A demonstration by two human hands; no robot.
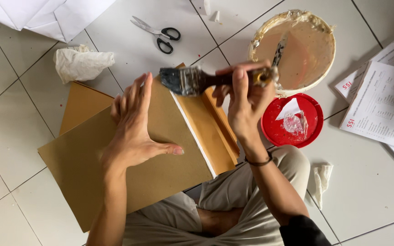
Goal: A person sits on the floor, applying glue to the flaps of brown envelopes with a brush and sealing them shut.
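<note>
Left hand (133, 132) flat, spread — right hand (245, 102) clenched.

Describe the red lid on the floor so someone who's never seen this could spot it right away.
Start at the big round bucket of pale paste at the top right of the tiled floor. Directly below it, touching its rim, lies the red lid, just right of the right hand holding the brush. It is the only red thing, flat and round, smeared with whitish paste.
</note>
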